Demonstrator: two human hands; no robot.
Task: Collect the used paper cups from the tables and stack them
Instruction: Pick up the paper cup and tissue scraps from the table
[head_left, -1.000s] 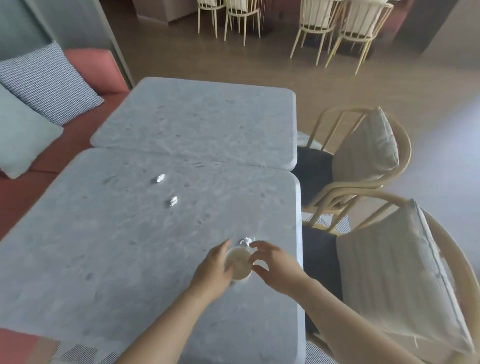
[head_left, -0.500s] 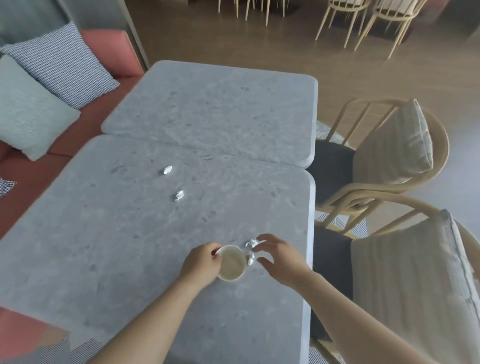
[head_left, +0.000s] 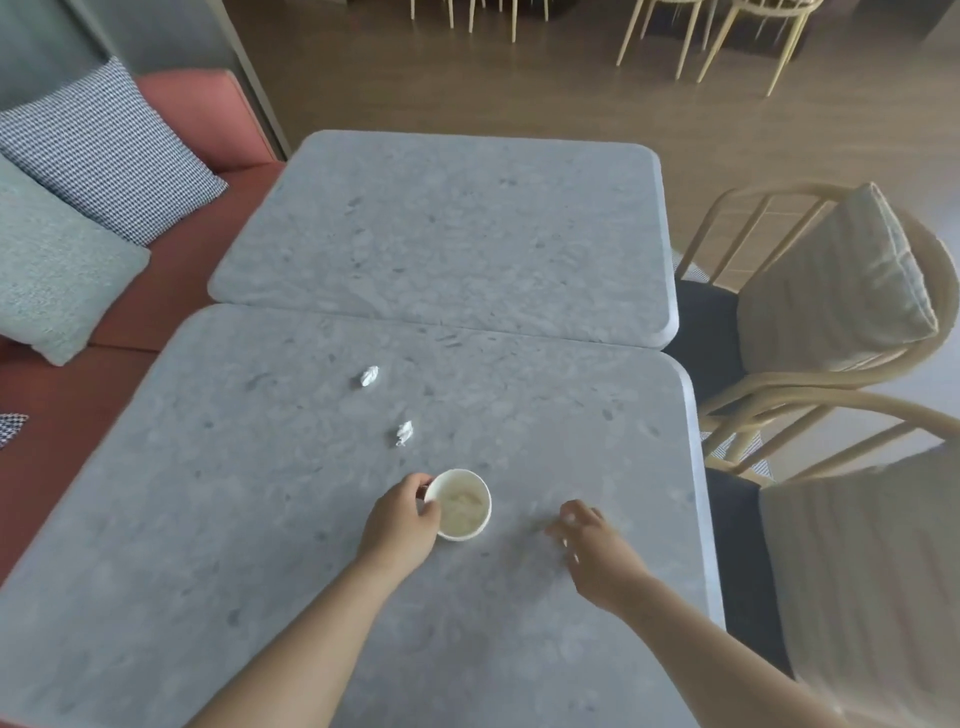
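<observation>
A white paper cup (head_left: 462, 506) stands upright on the near grey stone table (head_left: 208, 519), its inside stained beige. My left hand (head_left: 400, 525) grips its left rim and wall, thumb at the lip. My right hand (head_left: 597, 556) hovers low over the table a short way right of the cup, not touching it. It is blurred, with fingers curled and small white bits showing between them. Two crumpled white scraps lie farther back, one (head_left: 404, 432) just beyond the cup and another (head_left: 370, 375) behind it.
A second grey table (head_left: 441, 234) butts against the far edge. Two wooden chairs with cushions (head_left: 831, 291) (head_left: 857, 571) stand along the right side. A red sofa (head_left: 62, 405) with pillows runs along the left. More chairs stand on the wooden floor at the back.
My right hand has pulled away from the cup to the right. The small white scraps that lay by the cup's right side are gone from the table. My left hand keeps its hold.
</observation>
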